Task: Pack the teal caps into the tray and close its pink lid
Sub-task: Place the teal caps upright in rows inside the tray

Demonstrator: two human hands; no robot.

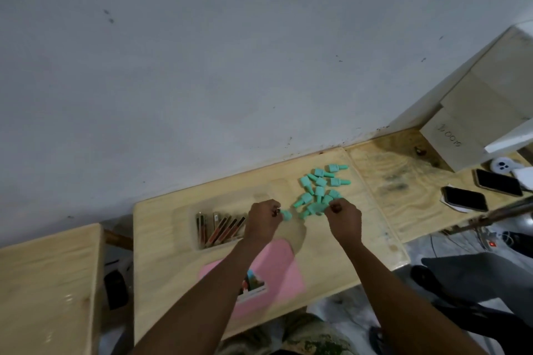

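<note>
Several teal caps (pixel 318 190) lie in a loose pile on the wooden table (pixel 340 245), right of centre. My left hand (pixel 264 223) has curled fingers and holds one teal cap (pixel 286 215) at its fingertips, just right of a clear tray (pixel 184 228) that holds several brown tubes. My right hand (pixel 344 220) reaches the near edge of the pile with fingers curled round a cap there. The pink lid (pixel 277 271) lies flat on the table in front of the tray, partly under my left forearm.
Two phones (pixel 465 199) lie on the wood at the right, near a white charger (pixel 503 165) and stacked cardboard boxes (pixel 473 112). A grey wall runs behind the table. A second wooden surface (pixel 46 291) sits at the left. Cables hang at the right edge.
</note>
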